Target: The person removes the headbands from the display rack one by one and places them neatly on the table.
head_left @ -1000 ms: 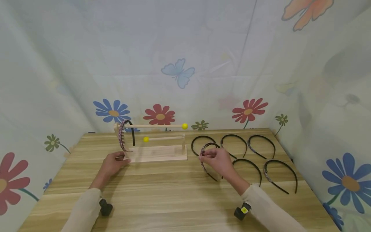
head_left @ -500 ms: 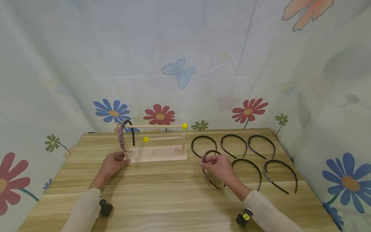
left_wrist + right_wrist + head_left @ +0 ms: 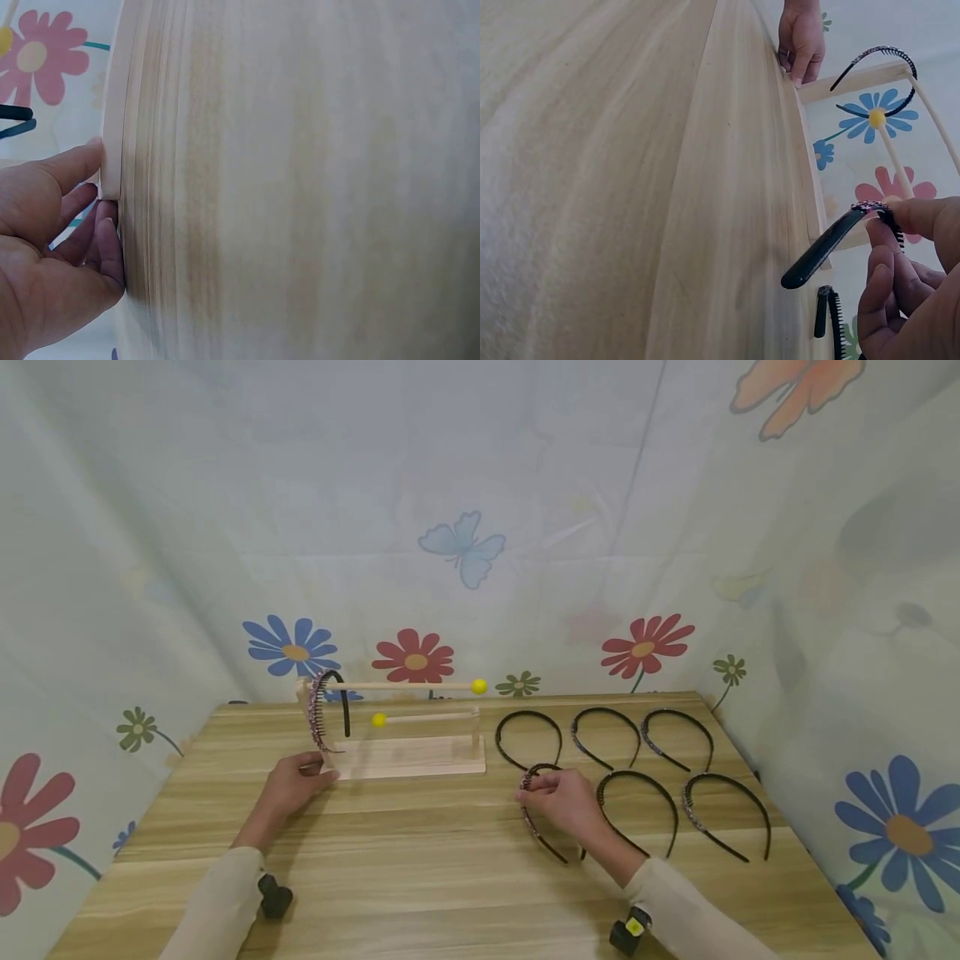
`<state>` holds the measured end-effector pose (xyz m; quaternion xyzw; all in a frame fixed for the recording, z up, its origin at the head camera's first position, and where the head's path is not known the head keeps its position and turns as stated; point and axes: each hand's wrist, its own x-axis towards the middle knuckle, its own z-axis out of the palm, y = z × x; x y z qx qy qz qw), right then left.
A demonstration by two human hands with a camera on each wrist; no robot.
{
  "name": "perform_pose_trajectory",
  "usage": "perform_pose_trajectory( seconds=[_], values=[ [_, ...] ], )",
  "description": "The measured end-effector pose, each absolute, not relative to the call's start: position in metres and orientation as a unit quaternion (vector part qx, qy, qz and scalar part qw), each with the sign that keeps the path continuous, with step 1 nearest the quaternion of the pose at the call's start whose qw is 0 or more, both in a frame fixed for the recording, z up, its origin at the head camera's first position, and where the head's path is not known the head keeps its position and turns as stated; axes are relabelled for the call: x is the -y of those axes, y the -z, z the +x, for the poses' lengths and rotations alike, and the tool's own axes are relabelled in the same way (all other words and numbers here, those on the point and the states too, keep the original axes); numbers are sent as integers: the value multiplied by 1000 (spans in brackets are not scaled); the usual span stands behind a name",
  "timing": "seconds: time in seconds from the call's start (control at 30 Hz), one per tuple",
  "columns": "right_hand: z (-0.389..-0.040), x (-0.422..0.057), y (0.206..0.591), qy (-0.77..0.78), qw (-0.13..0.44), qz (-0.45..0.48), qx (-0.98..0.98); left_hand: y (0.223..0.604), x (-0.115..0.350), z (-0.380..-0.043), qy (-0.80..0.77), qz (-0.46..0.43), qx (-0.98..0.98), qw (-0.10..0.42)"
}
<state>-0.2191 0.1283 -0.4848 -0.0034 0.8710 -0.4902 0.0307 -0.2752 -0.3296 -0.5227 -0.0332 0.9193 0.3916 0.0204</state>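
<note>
- Pale wood-grain counter (image 3: 450,868) ran between flower-and-butterfly printed curtains, with the person's two cream sleeves coming in from the near edge.
- Right hand (image 3: 564,799) pinched the beaded headband (image 3: 534,814) by its arch, fingers (image 3: 900,225) curled round the band; the headband sat low, just over the counter, right of centre.
- Compared with a second earlier, that hand and headband had come down and toward the person, away from the plain headbands behind.
- Left hand (image 3: 291,783) had not moved; its grip was slack, straight fingers (image 3: 71,169) pressing the near left corner of the wooden rack (image 3: 408,757).
- Five black headbands (image 3: 637,797) lay flat to the right, in the same places as before.
- Farther back, another beaded headband (image 3: 318,710) hung on the rack's upper rod, which ended in a yellow ball (image 3: 478,686).
- No readable writing or brand showed anywhere.
</note>
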Motion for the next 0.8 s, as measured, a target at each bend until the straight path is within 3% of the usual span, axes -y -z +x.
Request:
perform_pose_trajectory(
  seconds=[0.8],
  values=[
    [-223,-121,503,498,54,-25,-865,519,328,-274,-397,-45,-916,28]
  ],
)
